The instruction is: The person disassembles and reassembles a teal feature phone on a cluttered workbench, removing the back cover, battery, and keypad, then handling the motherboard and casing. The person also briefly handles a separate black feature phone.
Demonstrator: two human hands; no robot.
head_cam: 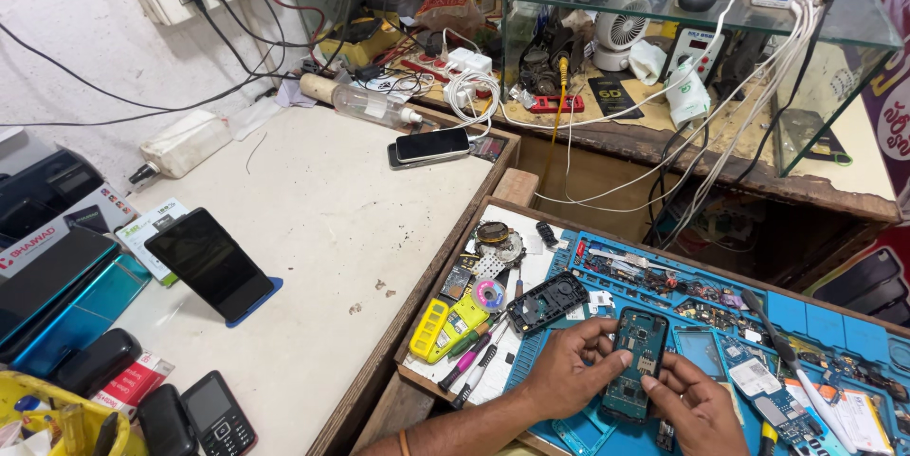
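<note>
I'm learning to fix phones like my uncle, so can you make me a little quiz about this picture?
1. True or false: both hands hold the green circuit board over the blue mat.
2. What lies just left of the left hand? A) the black phone shell B) a hammer C) a cup
3. Fill in: the smartphone leaning on a stand sits on the ___ table.

Key:
1. True. The left hand and the right hand grip it from either side.
2. A
3. white
</note>
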